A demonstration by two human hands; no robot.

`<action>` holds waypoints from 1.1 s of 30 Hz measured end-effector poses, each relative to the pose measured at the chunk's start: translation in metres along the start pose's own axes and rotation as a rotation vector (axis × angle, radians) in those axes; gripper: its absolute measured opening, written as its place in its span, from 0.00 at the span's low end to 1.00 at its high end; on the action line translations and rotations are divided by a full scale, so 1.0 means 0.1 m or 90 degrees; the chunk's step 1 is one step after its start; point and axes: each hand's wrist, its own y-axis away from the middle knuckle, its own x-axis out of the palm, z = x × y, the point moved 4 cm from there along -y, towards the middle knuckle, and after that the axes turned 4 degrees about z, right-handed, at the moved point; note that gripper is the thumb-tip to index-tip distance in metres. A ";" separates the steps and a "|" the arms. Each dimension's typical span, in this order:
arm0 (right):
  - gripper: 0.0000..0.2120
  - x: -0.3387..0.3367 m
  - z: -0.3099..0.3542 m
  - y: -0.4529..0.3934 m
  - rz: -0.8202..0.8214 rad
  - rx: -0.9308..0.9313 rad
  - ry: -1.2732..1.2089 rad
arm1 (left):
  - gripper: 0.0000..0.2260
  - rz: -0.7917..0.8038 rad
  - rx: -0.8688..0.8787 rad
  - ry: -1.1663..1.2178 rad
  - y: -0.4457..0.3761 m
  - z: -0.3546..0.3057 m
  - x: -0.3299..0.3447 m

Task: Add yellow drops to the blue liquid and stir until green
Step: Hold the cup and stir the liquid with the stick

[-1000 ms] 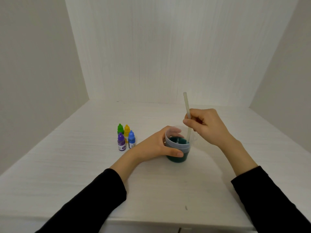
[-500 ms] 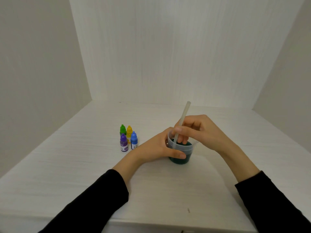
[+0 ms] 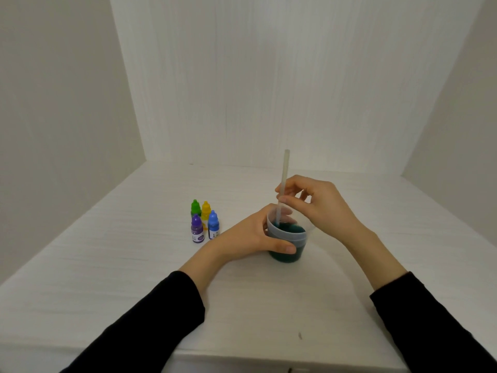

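A clear plastic cup (image 3: 291, 239) stands on the white table (image 3: 134, 265), holding dark teal-green liquid (image 3: 289, 255). My left hand (image 3: 247, 236) grips the cup from its left side, thumb across the front. A pale stirring stick (image 3: 283, 184) stands almost upright with its lower end in the liquid. My right hand (image 3: 320, 205) pinches the stick just above the cup's rim. The yellow dropper bottle (image 3: 206, 210) stands capped to the left of the cup, in a small cluster.
Green (image 3: 195, 208), purple (image 3: 196, 229) and blue (image 3: 213, 225) dropper bottles stand around the yellow one. White walls close in at the back and both sides. The table's front edge runs near the bottom of the view.
The stick has swung inside the cup: tilted left, then right, now near upright. My right hand moved with it. My left hand has kept its hold on the cup.
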 end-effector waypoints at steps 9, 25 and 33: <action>0.08 -0.23 -0.14 0.04 0.000 0.041 0.026 | 0.28 -0.008 -0.010 0.007 0.01 0.02 -0.02; 0.05 -0.08 0.06 0.13 0.175 -0.015 -0.214 | 0.31 -0.013 0.012 -0.003 0.01 -0.02 -0.02; 0.05 0.03 0.05 0.07 0.071 0.026 -0.142 | 0.29 -0.006 0.013 -0.011 0.03 -0.05 -0.01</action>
